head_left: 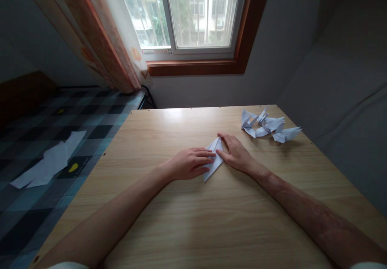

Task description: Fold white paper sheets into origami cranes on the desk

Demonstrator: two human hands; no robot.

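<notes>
A white folded paper [214,161], a long pointed shape, lies flat on the light wooden table [193,216] near its middle. My left hand [189,164] rests on the paper's left side, fingers stretched out flat and pressing it down. My right hand [235,152] lies on the paper's right side, fingers extended along its upper edge and thumb touching the fold. Part of the paper is hidden under both hands.
Several finished white paper cranes [270,125] sit in a cluster at the table's far right. Left of the table is a bed with a dark checked cover [36,196] and loose white paper sheets [50,160]. A window and a curtain [102,31] are behind.
</notes>
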